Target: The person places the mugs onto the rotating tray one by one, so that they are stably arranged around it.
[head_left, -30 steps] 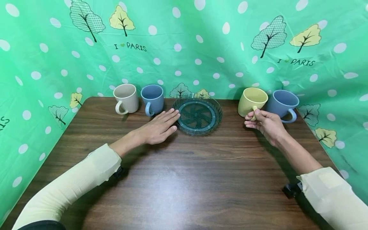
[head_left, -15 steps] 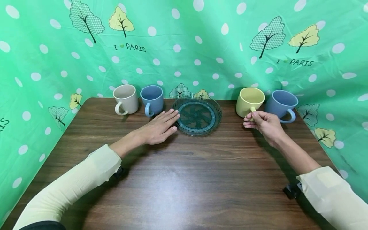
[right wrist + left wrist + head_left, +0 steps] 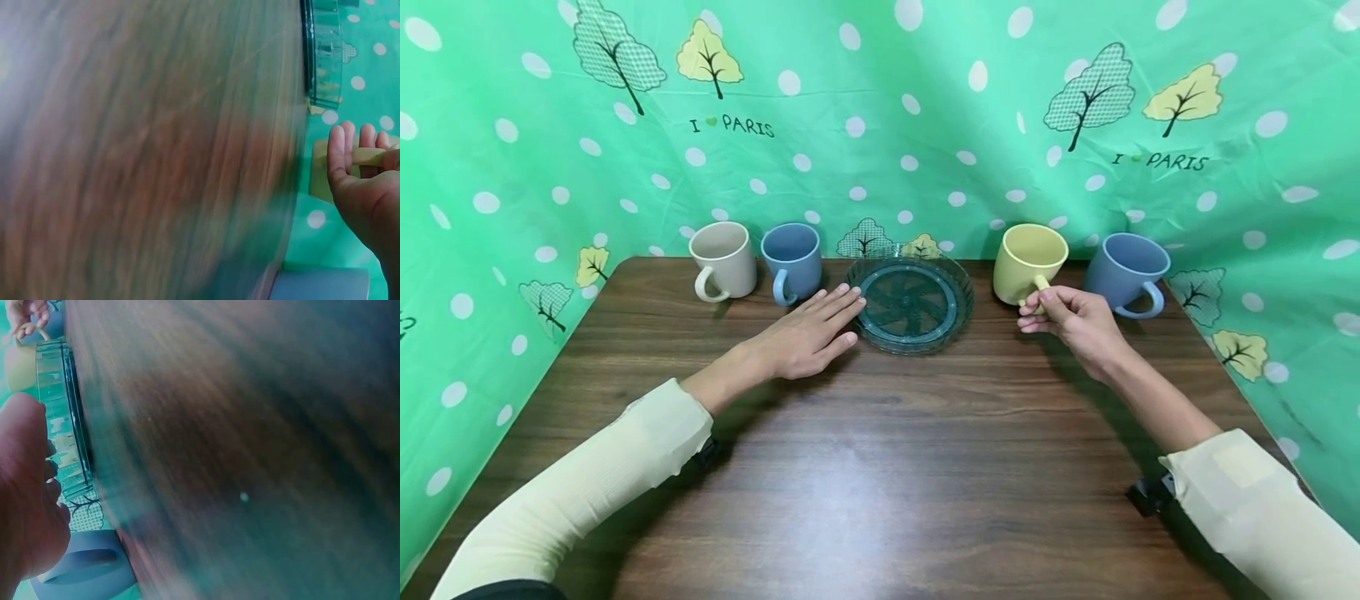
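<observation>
My right hand [image 3: 1081, 325] pinches the handle of a yellow mug [image 3: 1024, 265] at the right back of the table. The mug is upright, and the right wrist view shows a gap between its base [image 3: 320, 169] and the tabletop. A see-through teal round dish [image 3: 910, 307] with a pinwheel pattern lies to its left. My left hand [image 3: 805, 337] is laid out with straight fingers, its fingertips right at the dish's left rim. To the right of the yellow mug stands a blue mug [image 3: 1123, 271], handle toward the right front.
Behind the left hand are a second blue mug [image 3: 792, 258] and a whitish mug [image 3: 730, 262], side by side. A green printed cloth [image 3: 820, 100] hangs behind and beside the wooden table [image 3: 880, 467].
My right hand has moved left with the yellow mug, nearer the dish and farther from the right blue mug. The left hand and the dish have stayed in place.
</observation>
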`<state>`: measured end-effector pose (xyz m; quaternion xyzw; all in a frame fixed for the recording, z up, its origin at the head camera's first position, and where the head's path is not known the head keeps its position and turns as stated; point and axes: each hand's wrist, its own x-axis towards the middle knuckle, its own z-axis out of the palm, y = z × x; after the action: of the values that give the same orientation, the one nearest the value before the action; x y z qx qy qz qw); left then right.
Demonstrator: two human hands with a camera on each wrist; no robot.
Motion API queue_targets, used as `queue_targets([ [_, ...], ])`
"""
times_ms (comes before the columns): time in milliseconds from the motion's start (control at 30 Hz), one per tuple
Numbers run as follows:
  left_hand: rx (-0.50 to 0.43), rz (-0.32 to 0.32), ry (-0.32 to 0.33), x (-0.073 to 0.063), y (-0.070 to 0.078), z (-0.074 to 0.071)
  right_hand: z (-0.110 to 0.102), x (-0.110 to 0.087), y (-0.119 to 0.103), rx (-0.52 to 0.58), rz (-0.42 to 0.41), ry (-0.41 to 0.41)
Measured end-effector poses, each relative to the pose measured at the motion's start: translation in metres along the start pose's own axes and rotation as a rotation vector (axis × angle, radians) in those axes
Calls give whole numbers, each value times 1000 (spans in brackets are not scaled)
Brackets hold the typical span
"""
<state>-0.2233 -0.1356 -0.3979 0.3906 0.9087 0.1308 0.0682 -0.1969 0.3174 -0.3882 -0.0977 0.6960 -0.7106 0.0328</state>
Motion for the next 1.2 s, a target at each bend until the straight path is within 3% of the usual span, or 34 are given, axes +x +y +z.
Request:
queue_targets([
  [800,-7,8,17,2,0,0,25,3,-11,26,-67,-37],
  [1200,-10,-1,-10,2,0,-4,34,8,-20,-8,-88,-95],
])
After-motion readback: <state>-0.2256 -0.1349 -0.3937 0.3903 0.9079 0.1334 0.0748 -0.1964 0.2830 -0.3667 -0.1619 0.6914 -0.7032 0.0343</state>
